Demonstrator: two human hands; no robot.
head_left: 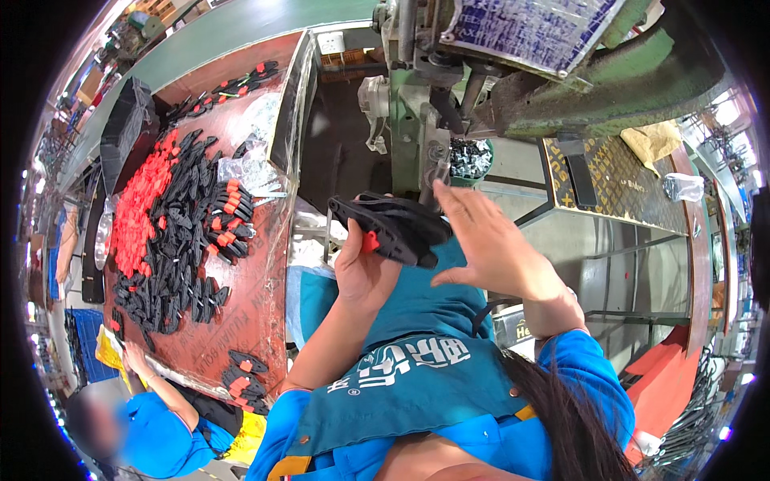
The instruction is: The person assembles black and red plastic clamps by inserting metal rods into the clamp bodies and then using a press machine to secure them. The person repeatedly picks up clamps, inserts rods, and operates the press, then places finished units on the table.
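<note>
In front of my apron, my left hand (365, 276) is closed around a small stack of black plastic parts (397, 228), long and curved like handles. One red piece (370, 242) shows on the stack's near side, beside my thumb. My right hand (496, 250) is just right of the stack, its thumb spread away from the fingers and nothing visible in its grasp. Whether its palm touches the stack's end is hard to tell. Just beyond both hands stands the metal post (433, 156) of a green machine.
A red-brown table (261, 309) on the left bears heaped red pieces (140, 212) and black parts (176, 264). The green machine (626, 88) overhangs the far right. A green bin (472, 160) holds small metal pieces. At lower left, a co-worker's arm (164, 389) reaches the table.
</note>
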